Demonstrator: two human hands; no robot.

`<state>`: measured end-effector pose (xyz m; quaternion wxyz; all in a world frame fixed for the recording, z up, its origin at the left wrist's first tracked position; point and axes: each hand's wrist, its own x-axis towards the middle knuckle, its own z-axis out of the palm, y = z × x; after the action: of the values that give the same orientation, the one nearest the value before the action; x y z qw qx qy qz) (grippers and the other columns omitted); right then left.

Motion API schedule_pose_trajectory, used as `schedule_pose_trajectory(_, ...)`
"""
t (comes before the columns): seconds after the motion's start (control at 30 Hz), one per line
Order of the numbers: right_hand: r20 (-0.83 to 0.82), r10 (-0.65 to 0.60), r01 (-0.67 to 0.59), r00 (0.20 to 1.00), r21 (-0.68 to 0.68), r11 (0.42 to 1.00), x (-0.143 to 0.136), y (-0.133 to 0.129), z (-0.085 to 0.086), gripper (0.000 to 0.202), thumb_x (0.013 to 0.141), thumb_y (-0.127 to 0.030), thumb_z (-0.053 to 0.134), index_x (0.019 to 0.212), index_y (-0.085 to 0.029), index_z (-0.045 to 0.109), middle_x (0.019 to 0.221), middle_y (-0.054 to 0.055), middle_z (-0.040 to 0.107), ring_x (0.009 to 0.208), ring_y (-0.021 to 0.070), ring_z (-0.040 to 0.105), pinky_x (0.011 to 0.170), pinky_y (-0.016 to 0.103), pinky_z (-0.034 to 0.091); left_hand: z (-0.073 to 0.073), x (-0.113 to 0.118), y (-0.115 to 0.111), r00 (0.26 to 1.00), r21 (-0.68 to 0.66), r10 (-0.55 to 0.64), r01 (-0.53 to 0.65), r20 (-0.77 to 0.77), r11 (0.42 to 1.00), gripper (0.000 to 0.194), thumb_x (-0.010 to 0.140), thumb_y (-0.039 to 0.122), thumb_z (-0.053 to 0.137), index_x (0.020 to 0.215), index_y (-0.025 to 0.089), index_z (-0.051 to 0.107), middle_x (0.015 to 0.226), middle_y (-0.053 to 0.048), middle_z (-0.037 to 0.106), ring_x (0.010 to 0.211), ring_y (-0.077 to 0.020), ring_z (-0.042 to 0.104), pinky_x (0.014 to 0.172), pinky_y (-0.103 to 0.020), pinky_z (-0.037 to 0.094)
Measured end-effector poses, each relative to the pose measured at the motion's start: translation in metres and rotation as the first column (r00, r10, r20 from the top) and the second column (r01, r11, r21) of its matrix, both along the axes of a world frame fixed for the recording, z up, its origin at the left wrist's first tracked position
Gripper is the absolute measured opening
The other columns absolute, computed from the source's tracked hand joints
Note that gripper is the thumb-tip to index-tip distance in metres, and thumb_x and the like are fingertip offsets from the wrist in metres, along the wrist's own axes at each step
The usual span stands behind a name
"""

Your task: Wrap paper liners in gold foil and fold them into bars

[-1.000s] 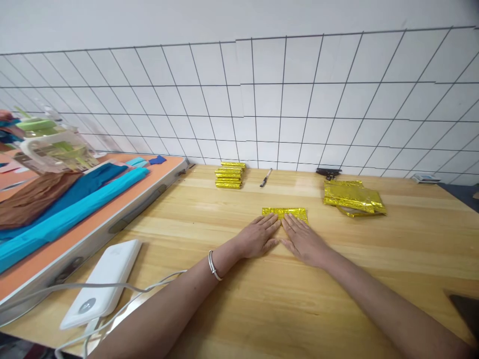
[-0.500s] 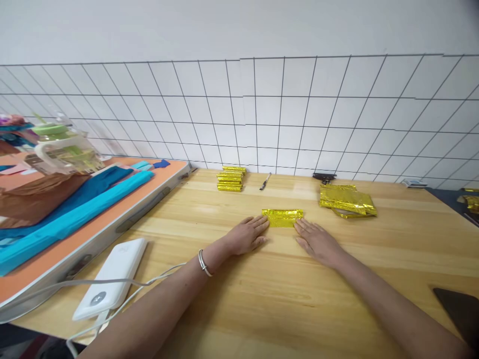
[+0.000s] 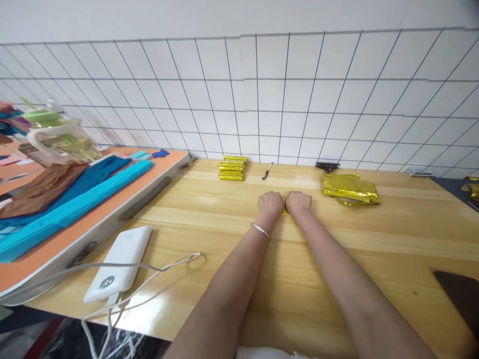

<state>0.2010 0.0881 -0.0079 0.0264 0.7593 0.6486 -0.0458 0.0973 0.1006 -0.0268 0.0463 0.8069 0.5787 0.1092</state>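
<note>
A small gold foil sheet [image 3: 285, 211] lies on the wooden table, mostly hidden under my two hands; only a sliver shows between them. My left hand [image 3: 271, 203], with a silver bangle at the wrist, is curled into a fist over its left part. Close beside it, my right hand [image 3: 299, 201] is closed the same way over the right part. Both sets of fingertips are out of sight, tucked down at the foil. Beyond my left hand is a stack of folded gold foil strips [image 3: 231, 168]. Flat gold foil sheets [image 3: 351, 188] are piled to the right.
A pen [image 3: 267, 171] and a black clip [image 3: 327, 165] lie near the gridded wall. At left, a white power bank [image 3: 119, 264] with cables rests beside an orange-topped board [image 3: 164, 160] holding blue and brown paper and a green-lidded jug [image 3: 56, 137]. A dark flat object [image 3: 458, 296] is at right.
My hands were flat and spread at the foil sheet's two ends. They have come together over it and curled into fists, covering most of it. The view has tilted slightly down.
</note>
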Motion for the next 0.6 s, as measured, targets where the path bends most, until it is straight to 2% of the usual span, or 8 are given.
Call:
schedule_pose_trajectory(0.13, -0.022, -0.139, 0.140, 0.990, 0.086, 0.986, 0.013, 0.008, -0.021, 0.033, 0.093, -0.026, 0.032, 0.113, -0.011, 0.054, 0.110, 0.020, 0.056, 0.100, 0.0275, 0.056, 0.080, 0.043, 0.045, -0.016, -0.006, 0.011, 0.997, -0.006, 0.049, -0.048, 0.061, 0.999, 0.037, 0.092, 0.033, 0.026, 0.105, 0.014, 0.055, 0.104, -0.016, 0.055, 0.098, -0.0259, 0.054, 0.082, -0.038, 0.040)
schedule_pose_trajectory(0.3, -0.088, -0.207, 0.219, 0.974, 0.153, 0.964, 0.032, 0.006, -0.027, 0.031, 0.092, -0.029, 0.037, 0.110, -0.010, 0.056, 0.107, 0.019, 0.057, 0.099, 0.0264, 0.056, 0.082, 0.043, 0.044, -0.022, -0.023, 0.020, 0.984, -0.012, 0.053, -0.052, 0.169, 0.999, 0.030, 0.090, 0.036, 0.035, 0.096, 0.015, 0.056, 0.099, -0.013, 0.056, 0.097, -0.0255, 0.053, 0.086, -0.040, 0.037)
schedule_pose_trajectory(0.43, -0.178, -0.196, 0.232, 0.964, 0.207, 0.951, 0.038, 0.004, -0.014, 0.031, 0.087, -0.032, 0.052, 0.112, -0.014, 0.053, 0.112, 0.009, 0.056, 0.095, 0.0198, 0.056, 0.081, 0.041, 0.047, -0.011, -0.034, 0.023, 0.945, -0.001, 0.050, -0.053, 0.322, 0.999, 0.017, 0.083, 0.030, 0.049, 0.083, 0.015, 0.057, 0.091, -0.012, 0.058, 0.095, -0.0252, 0.054, 0.087, -0.039, 0.037)
schedule_pose_trajectory(0.5, -0.240, -0.165, 0.227, 0.957, 0.262, 0.938, 0.037, 0.005, -0.004, 0.027, 0.085, -0.030, 0.054, 0.104, -0.011, 0.058, 0.108, 0.012, 0.058, 0.099, 0.0230, 0.055, 0.083, 0.041, 0.045, -0.001, -0.032, 0.026, 0.903, 0.024, 0.043, -0.059, 0.428, 0.998, 0.011, 0.080, 0.025, 0.053, 0.080, 0.015, 0.056, 0.090, -0.011, 0.058, 0.095, -0.0251, 0.054, 0.087, -0.039, 0.036)
schedule_pose_trajectory(0.6, -0.348, -0.090, 0.226, 0.933, 0.376, 0.899, 0.026, 0.012, 0.005, 0.028, 0.088, -0.032, 0.046, 0.093, -0.010, 0.062, 0.103, 0.017, 0.061, 0.104, 0.0275, 0.051, 0.086, 0.041, 0.040, 0.012, -0.016, 0.030, 0.789, 0.075, 0.026, -0.090, 0.614, 0.993, 0.011, 0.086, 0.021, 0.044, 0.086, 0.016, 0.053, 0.098, -0.011, 0.056, 0.099, -0.0220, 0.051, 0.088, -0.036, 0.036)
